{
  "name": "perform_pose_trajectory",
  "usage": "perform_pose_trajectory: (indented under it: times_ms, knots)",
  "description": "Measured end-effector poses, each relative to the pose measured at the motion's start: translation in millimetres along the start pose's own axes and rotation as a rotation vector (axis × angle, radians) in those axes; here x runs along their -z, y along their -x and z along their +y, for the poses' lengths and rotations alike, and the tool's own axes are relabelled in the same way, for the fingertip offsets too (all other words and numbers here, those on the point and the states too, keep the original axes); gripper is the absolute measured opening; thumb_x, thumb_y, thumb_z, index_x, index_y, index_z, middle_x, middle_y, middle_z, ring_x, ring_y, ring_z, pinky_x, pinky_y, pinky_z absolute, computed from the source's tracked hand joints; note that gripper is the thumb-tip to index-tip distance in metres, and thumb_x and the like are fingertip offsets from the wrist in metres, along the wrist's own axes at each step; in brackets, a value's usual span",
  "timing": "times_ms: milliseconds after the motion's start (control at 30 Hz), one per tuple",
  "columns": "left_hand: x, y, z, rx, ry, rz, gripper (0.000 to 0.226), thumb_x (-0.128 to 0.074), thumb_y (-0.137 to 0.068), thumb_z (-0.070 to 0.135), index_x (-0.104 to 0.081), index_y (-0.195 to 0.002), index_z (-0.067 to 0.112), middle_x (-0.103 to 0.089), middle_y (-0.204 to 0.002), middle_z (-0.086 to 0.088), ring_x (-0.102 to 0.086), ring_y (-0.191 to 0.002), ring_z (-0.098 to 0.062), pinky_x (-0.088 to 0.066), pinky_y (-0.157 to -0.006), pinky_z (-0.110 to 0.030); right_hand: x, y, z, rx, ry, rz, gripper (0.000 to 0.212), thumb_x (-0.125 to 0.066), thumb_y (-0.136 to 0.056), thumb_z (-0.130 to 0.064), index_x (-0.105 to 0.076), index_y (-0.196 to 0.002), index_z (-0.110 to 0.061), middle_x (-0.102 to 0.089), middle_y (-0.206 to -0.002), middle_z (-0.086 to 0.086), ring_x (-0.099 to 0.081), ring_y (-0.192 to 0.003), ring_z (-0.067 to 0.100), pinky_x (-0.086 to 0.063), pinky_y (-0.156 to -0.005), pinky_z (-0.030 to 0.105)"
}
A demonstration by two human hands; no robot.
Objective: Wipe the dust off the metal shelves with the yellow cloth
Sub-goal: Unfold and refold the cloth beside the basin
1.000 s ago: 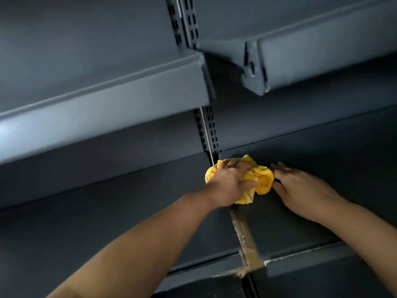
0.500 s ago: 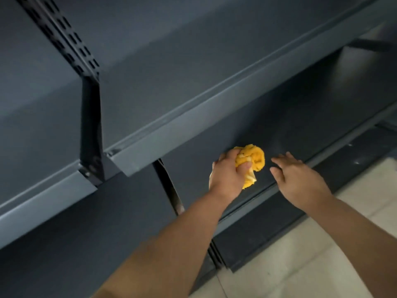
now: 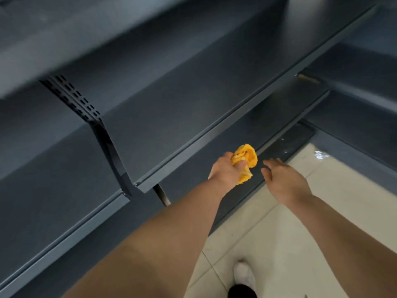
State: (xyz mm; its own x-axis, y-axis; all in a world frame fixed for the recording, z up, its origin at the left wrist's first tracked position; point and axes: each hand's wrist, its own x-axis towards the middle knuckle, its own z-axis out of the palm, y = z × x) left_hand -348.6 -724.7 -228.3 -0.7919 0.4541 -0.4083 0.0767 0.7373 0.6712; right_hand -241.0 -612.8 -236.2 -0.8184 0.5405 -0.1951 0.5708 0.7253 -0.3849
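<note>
- Now the left hand (image 3: pixel 225 172) is closed around the bunched yellow cloth (image 3: pixel 246 161), which sits just in front of the lower shelf (image 3: pixel 275 123) edge; whether it touches the metal I cannot tell
- the right hand (image 3: pixel 283 179) hangs beside it, fingers spread, holding nothing
- the cloth looks soft and light, likely to crumple and slip; a full-palm hold over the wad should suit better than a pinch at a corner
- the upper shelf (image 3: pixel 182 100) is bare; a white shoe (image 3: pixel 243 275) shows on the floor (image 3: pixel 279 244)

Bunched yellow cloth (image 3: pixel 246 161) sits just beyond the dark-grey metal shelves' (image 3: pixel 171 117) front edge.
</note>
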Motion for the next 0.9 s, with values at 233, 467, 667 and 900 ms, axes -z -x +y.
perform_pose_trajectory:
  times_ms: [233, 467, 667, 900]
  knots:
    - [69, 46, 116, -0.101, 0.034, -0.036, 0.042, -0.056, -0.094, 0.042, -0.053, -0.128, 0.017, -0.063, -0.12, -0.006, -0.06, -0.11, -0.026, -0.048, -0.096, -0.039, 135, 8, -23, 0.022, -0.008, 0.081, 0.042, -0.037, -0.1, -0.035, -0.048, -0.138, -0.021, -0.05, -0.142, 0.004, -0.048, -0.13, 0.025, -0.045, -0.098, 0.038]
    - [142, 90, 179, -0.037, -0.032, 0.021, 0.077, -0.061, -0.079, 0.064, -0.043, -0.129, 0.008, -0.06, -0.116, -0.005, -0.06, -0.1, -0.024, -0.05, -0.085, -0.04, 222, 41, -66, 0.181, -0.041, 0.168, 0.054, -0.047, -0.097, -0.033, -0.029, -0.148, -0.025, -0.052, -0.138, 0.007, -0.053, -0.122, 0.027, -0.047, -0.092, 0.038]
    - [175, 153, 174, -0.051, -0.08, -0.027, 0.083, -0.063, -0.069, 0.072, -0.053, -0.122, 0.009, -0.064, -0.112, -0.007, -0.063, -0.096, -0.025, -0.054, -0.083, -0.04, 254, 107, -93, 0.402, -0.069, 0.234, 0.078, -0.063, -0.09, -0.032, -0.016, -0.152, -0.034, -0.059, -0.114, 0.0, -0.058, -0.107, 0.023, -0.046, -0.08, 0.031]
    - [206, 226, 157, -0.117, 0.089, -0.266, 0.085, -0.07, -0.061, 0.076, -0.063, -0.116, 0.013, -0.07, -0.11, -0.005, -0.069, -0.098, -0.024, -0.055, -0.09, -0.043, 273, 169, -117, 0.384, 0.058, 0.335, 0.024, -0.058, -0.09, -0.045, -0.067, -0.108, -0.032, -0.064, -0.096, -0.008, -0.061, -0.094, 0.018, -0.051, -0.073, 0.034]
